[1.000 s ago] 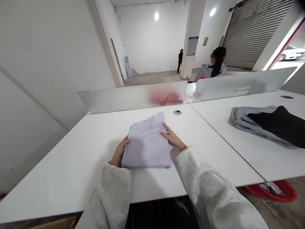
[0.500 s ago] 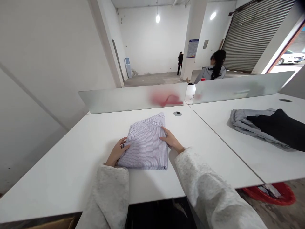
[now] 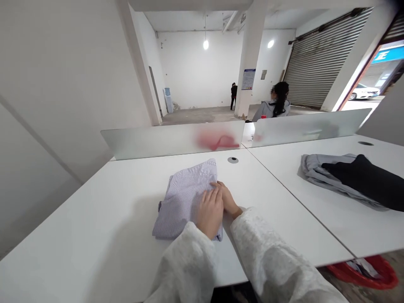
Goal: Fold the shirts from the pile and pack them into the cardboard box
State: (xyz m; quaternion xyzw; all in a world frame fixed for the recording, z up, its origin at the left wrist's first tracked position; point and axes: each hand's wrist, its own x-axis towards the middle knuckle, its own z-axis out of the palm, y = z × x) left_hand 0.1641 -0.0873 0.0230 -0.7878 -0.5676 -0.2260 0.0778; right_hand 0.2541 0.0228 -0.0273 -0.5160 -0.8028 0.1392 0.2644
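A folded striped shirt (image 3: pixel 183 202), white with thin dark purple lines, lies on the white desk (image 3: pixel 126 210), its collar end pointing away from me. My left hand (image 3: pixel 211 212) rests flat on the shirt's right part, fingers stretched out and slightly blurred. Just beyond it, my right hand (image 3: pixel 229 201) touches the shirt's right edge with its fingers extended over the cloth. Part of that hand, including its thumb, is hidden behind the left one. Both arms are in fluffy light grey sleeves.
Grey and black folded clothes (image 3: pixel 356 176) lie on the adjoining desk at right. Frosted dividers (image 3: pixel 151 141) run along the back edge. A red container (image 3: pixel 378 273) with cloth stands on the floor, lower right. A person (image 3: pixel 276 103) is behind the divider, another (image 3: pixel 234 94) farther back.
My left hand has moved from the shirt's left edge across to its right side, beside my right hand. The right hand stays at the right edge. The view has tilted up slightly.
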